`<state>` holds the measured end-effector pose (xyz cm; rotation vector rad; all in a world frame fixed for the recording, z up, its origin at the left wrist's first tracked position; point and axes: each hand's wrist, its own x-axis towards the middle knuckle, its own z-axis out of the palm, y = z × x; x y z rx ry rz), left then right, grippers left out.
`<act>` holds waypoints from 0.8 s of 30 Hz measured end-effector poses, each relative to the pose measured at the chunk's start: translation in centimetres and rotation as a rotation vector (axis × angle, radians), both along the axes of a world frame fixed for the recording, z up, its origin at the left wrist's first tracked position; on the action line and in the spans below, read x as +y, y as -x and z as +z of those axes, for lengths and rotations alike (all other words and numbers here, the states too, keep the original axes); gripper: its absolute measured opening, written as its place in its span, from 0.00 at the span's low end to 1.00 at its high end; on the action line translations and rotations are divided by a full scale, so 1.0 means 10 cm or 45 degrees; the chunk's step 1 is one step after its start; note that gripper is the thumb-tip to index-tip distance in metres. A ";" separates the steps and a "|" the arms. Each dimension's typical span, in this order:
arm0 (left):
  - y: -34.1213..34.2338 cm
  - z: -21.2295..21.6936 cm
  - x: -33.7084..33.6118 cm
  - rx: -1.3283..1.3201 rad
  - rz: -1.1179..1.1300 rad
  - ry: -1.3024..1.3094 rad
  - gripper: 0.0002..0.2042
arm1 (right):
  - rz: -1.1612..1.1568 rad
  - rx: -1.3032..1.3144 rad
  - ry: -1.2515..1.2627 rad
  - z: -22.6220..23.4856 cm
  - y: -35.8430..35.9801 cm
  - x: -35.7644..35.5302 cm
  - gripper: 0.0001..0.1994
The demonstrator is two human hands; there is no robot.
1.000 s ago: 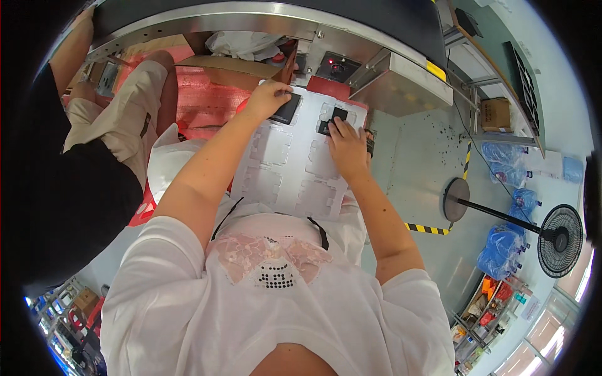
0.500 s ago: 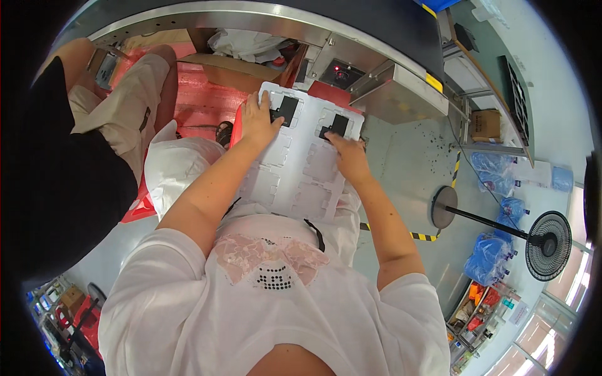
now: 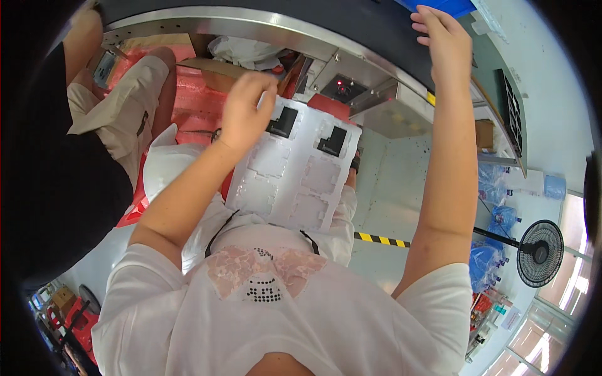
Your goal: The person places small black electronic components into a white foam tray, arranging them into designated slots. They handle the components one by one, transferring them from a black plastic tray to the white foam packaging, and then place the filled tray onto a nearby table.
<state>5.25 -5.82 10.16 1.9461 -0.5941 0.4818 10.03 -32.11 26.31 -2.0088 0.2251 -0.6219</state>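
1. While the white moulded plastic tray (image 3: 292,160) lies in front of the person's body, seemingly supported on the lap, two black L-shaped parts (image 3: 336,141) sit in it, one in each pocket of the upper row.

2. As for the progress, I count six pockets, in two columns of three. The upper pair is occupied; the middle and lower pairs show no black part. So, in my judgement, one third of the filling is done and four places are left. Both parts look fairly flat in their pockets, but I cannot tell whether they are fully pressed down.

3. The left hand (image 3: 246,113) is near the upper left corner of the tray, beside the part on that side. Its fingers are partly curled and blurred; I cannot tell if it grips something or touches the tray.

4. The right hand (image 3: 448,47) is well apart from the tray, raised in front of the black worktop (image 3: 370,22), close to a blue bin (image 3: 461,7). Its fingers are loosely spread and slightly bent, and no object is visible in them.

5. At the left, a co-worker in a black top (image 3: 97,182) is near.
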 end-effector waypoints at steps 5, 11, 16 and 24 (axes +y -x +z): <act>-0.82 1.03 -0.13 -0.550 0.168 0.057 0.06 | -0.403 0.633 0.957 -0.27 -0.93 -0.42 0.28; -2.07 1.28 -0.28 -1.130 0.433 -0.691 0.13 | -0.698 0.831 0.680 0.10 -0.69 0.33 0.27; -2.66 1.13 -0.80 -0.404 -0.249 -1.203 0.19 | -0.396 0.040 0.167 -0.13 -0.61 -0.38 0.15; -1.98 1.50 -0.74 -0.401 0.037 -1.348 0.14 | 0.621 0.206 0.054 -0.08 1.15 0.42 0.13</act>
